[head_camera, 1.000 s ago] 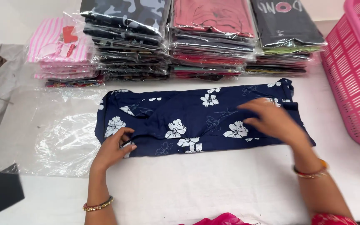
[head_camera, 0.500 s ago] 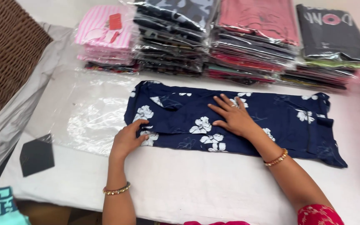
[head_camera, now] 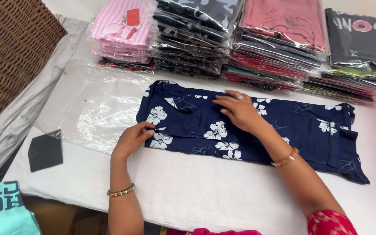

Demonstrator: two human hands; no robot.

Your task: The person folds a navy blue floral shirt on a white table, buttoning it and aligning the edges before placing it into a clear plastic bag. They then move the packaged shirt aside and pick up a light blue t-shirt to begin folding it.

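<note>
A navy garment with white flowers [head_camera: 292,126] lies folded into a long strip across the white table [head_camera: 214,196]. My left hand [head_camera: 133,138] pinches its lower left corner. Flat on the cloth near its upper middle, my right hand [head_camera: 239,111] presses down with fingers spread. Both wrists wear gold bangles.
An empty clear plastic bag [head_camera: 96,109] lies left of the garment, with a dark card [head_camera: 45,151] beside it. Stacks of bagged clothes [head_camera: 240,39] line the far edge. A wicker basket [head_camera: 9,52] stands at far left, a teal garment [head_camera: 3,209] at lower left.
My right hand has slid left along the garment toward its collar end. My left hand stays on the lower left corner. The view has swung left.
</note>
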